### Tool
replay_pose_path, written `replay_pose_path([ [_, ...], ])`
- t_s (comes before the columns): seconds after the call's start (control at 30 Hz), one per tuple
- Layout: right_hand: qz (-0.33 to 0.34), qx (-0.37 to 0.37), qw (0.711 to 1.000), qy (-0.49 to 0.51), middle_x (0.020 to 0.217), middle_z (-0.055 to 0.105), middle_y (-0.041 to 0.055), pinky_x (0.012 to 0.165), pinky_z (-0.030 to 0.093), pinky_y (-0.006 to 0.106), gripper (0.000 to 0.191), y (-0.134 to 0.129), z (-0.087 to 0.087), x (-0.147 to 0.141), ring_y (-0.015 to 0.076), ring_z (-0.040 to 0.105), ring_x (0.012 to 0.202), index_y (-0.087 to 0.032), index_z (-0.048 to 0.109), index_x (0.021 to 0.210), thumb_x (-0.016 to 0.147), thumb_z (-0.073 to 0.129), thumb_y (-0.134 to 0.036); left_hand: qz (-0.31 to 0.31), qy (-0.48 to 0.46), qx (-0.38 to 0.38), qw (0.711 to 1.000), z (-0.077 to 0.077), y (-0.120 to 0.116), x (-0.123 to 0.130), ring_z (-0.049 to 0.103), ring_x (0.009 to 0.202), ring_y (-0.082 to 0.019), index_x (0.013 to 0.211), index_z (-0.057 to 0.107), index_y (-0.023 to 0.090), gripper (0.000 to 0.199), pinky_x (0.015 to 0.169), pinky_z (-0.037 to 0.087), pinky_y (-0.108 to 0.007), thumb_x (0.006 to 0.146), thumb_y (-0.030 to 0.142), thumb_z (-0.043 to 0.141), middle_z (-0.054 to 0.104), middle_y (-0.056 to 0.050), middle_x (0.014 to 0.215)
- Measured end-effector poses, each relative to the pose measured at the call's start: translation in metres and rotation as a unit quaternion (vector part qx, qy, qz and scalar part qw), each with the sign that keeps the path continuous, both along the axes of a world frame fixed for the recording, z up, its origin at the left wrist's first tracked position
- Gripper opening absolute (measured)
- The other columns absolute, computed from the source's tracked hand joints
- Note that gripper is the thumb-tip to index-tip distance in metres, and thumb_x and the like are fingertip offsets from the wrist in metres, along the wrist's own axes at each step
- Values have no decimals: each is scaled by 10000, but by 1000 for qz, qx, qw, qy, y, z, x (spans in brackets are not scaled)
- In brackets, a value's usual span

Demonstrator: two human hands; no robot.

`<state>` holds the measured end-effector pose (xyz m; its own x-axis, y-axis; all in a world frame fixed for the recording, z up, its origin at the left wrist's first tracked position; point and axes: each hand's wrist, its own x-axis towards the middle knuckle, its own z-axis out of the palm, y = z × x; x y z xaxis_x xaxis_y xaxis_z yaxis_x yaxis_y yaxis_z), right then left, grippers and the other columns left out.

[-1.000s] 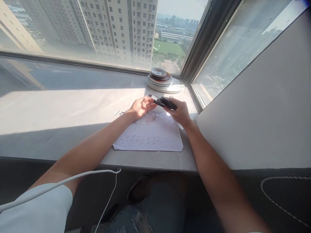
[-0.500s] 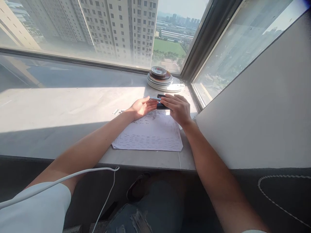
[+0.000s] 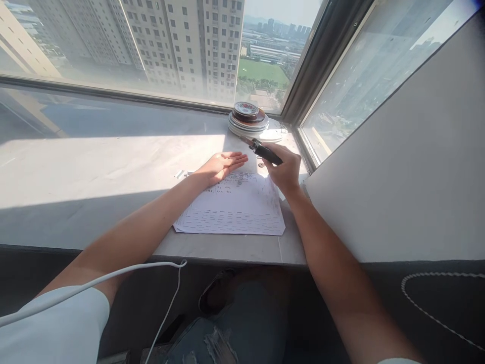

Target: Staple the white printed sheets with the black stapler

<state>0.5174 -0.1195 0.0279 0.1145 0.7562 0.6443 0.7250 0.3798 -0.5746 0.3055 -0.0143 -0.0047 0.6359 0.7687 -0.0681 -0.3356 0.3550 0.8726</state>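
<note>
Our right hand (image 3: 286,164) has its fingers clamped on 1 black tool (image 3: 267,152), held above the ledge (image 3: 113,162) near the plates (image 3: 248,121); our left hand (image 3: 225,167), palm up, has its fingers extended above the paper (image 3: 235,207)

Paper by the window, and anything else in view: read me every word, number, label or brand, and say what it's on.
No text is readable.
Paper: rows of dark marks, too small and blurred to read.
Black tool in the right hand: no legible label.
Top plate: a coloured pattern, no legible lettering.
</note>
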Motion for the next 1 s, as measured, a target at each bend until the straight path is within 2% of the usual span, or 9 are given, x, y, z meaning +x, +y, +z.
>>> replay_pose_path([
  [0.07, 27, -10, 996, 81, 998, 761, 48, 821, 603, 470, 237, -4, 3, 1, 286, 724, 969, -271, 774, 1155, 956, 732, -392, 19, -11, 9, 1000, 0, 1, 1, 724, 1243, -217, 1074, 741, 160, 255, 1145, 542, -380, 969, 31, 549, 781, -118, 1237],
  [0.17, 157, -73, 978, 119, 899, 723, 21, 717, 572, 398, 277, -8, 8, 1, 226, 683, 832, -248, 782, 1054, 884, 820, -465, 29, 0, 28, 999, 2, -2, 1, 737, 1198, -216, 1126, 728, 183, 178, 1124, 548, -390, 1012, 130, 602, 785, -112, 1218],
  [0.3, 353, -216, 910, 6, 824, 725, -1, 701, 521, 327, 366, -9, 9, -9, 179, 646, 774, -217, 812, 997, 778, 903, -496, 28, 39, 76, 996, 4, -8, 1, 764, 1077, -221, 1169, 724, 191, 192, 1054, 571, -405, 986, 247, 733, 799, -113, 1124],
  [0.4, 408, -256, 875, -42, 850, 747, -6, 701, 498, 296, 384, -6, 3, -20, 158, 635, 765, -220, 816, 1062, 815, 872, -508, 16, 81, 130, 988, 4, -10, 0, 760, 892, -196, 1021, 750, 166, 265, 913, 600, -370, 912, 391, 839, 798, -127, 1049],
  [0.57, 374, -216, 902, -18, 829, 746, 5, 734, 475, 322, 416, -2, -2, -23, 171, 627, 775, -235, 819, 975, 863, 801, -636, -33, 91, 241, 966, 5, -15, -5, 670, 714, -154, 883, 793, 193, 451, 694, 534, -308, 830, 638, 843, 772, -91, 919],
  [0.67, 260, -170, 949, 62, 735, 686, 16, 693, 452, 340, 508, 0, -2, -22, 173, 582, 726, -231, 761, 793, 909, 709, -723, -23, 127, 284, 950, 6, -17, -6, 600, 667, -152, 816, 807, 224, 454, 671, 487, -306, 850, 676, 801, 720, -59, 767],
  [0.77, 168, -113, 971, 123, 723, 626, 17, 644, 433, 347, 496, 1, -2, -22, 177, 546, 701, -240, 754, 864, 879, 746, -736, -45, 167, 308, 935, 8, -19, -7, 560, 637, -168, 783, 819, 243, 433, 661, 455, -327, 875, 663, 781, 655, -53, 655],
  [0.87, 192, -97, 970, 115, 855, 648, 33, 669, 457, 350, 432, 2, -1, -20, 178, 572, 763, -261, 786, 970, 898, 762, -687, -60, 186, 320, 927, 9, -20, -7, 532, 606, -169, 786, 831, 249, 426, 643, 418, -342, 887, 657, 766, 617, -48, 619],
  [1.0, 249, -124, 954, 108, 939, 689, 50, 744, 515, 370, 403, 2, 2, -15, 188, 625, 826, -259, 788, 884, 923, 752, -658, -59, 190, 334, 921, 11, -21, -9, 496, 584, -158, 752, 813, 240, 452, 628, 390, -337, 871, 674, 774, 559, -24, 587],
])
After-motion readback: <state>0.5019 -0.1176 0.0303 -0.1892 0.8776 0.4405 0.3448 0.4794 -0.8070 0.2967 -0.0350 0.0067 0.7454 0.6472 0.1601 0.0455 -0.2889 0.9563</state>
